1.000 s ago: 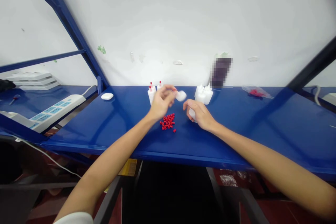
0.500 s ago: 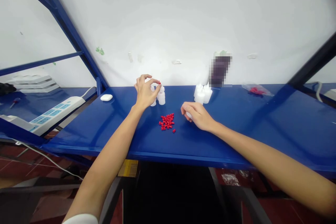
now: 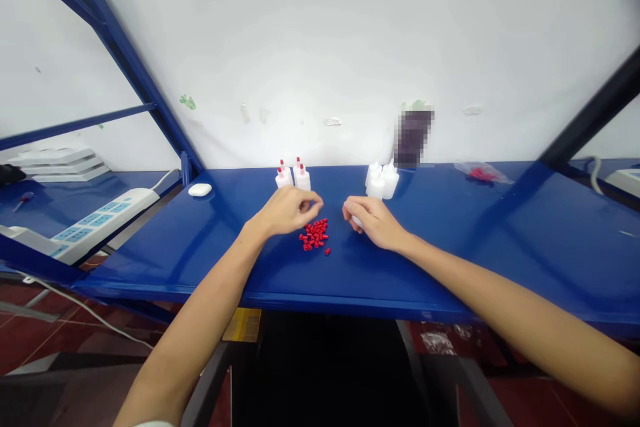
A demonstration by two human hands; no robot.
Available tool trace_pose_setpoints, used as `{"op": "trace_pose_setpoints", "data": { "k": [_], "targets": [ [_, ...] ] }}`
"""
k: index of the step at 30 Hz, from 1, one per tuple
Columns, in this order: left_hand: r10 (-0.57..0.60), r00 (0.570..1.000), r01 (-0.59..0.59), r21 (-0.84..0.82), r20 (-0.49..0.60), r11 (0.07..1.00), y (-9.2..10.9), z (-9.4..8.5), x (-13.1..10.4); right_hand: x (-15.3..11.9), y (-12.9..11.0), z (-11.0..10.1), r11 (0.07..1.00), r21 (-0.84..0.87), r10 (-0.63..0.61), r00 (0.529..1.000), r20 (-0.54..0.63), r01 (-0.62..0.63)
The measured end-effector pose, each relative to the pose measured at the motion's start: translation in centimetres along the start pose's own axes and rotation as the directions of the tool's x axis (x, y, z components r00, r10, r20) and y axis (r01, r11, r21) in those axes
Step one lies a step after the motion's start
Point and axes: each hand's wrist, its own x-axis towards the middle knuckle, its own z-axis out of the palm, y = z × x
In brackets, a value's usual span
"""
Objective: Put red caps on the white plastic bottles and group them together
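Right hand [image 3: 376,219] clutching mostly hidden bottle [image 3: 357,221] — left hand [image 3: 293,209] by red caps [image 3: 315,236], grip unclear.

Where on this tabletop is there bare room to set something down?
On the blue tabletop: between the white oval case and the red-tipped white bottles; also between the plain white bottles and the clear plastic bag of red pieces. Crowded: around the small red cylindrical caps, near the left hand and right hand.

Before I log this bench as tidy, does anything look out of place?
One red cap lies apart from the loose pile of caps on the table; crumpled plastic on the floor looks like litter.
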Motion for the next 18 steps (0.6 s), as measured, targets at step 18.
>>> {"op": "trace_pose_setpoints", "data": {
  "k": [18],
  "targets": [
    [0.056, 0.959, -0.08, 0.077, 0.279, 0.994, -0.5, 2.2, 1.4, 1.2, 1.1, -0.1, 0.948, 0.282, 0.174, 0.983, -0.066, -0.149]
  ]
}}
